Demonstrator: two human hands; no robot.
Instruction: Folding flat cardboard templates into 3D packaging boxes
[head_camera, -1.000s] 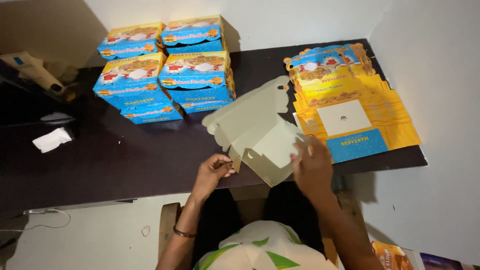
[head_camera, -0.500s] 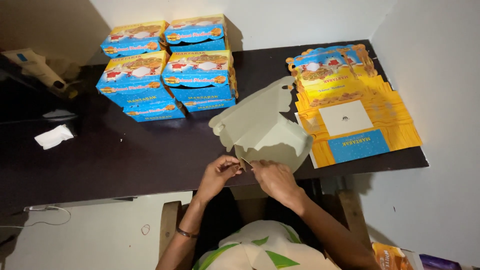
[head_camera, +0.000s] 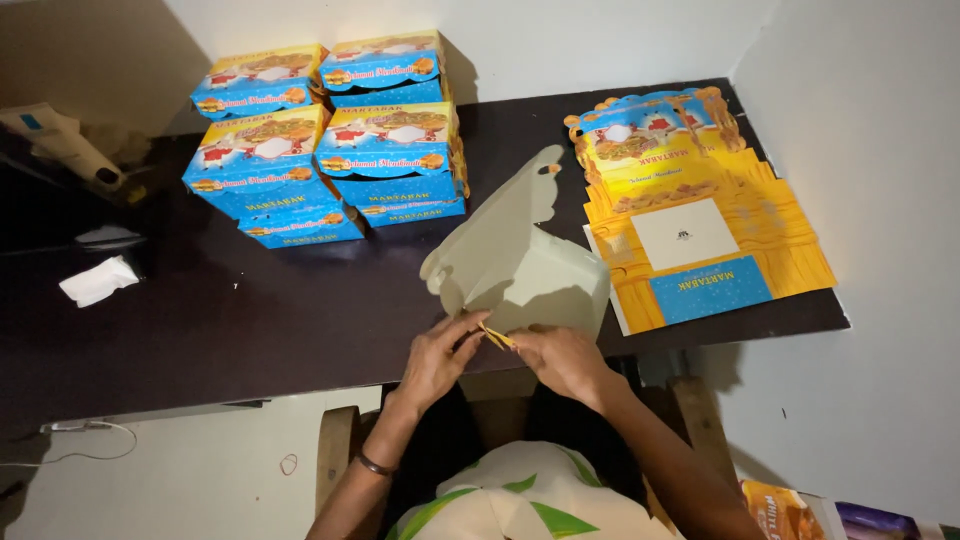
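Change since a second ago: the right hand, then up on the right part of the cardboard blank, now sits at the near edge, close beside the left hand. Both hands meet at a small yellow tab. The half-folded box blank, grey inside face up, stands more raised than before, its walls lifted off the table. Judgement: the folding has moved from flattening panels to locking a corner near the front edge.

Left to right:
- Far left, a pale tape dispenser and a crumpled white tissue on the dark table.
- Left of centre, finished boxes: rectangular, blue sides, yellow-and-blue lids with food pictures, stacked in two rows against the wall.
- Centre, the box blank at the table's near edge, just in front of the person.
- Left hand: fingers narrow, pinching the tab with the thumb. Right hand: fingers curled, fingertips on the same tab; whether it pinches or only presses, cannot tell.
- Right, a stack of flat printed blanks: yellow panels, a blue band, a white square at the middle, scalloped top edge.
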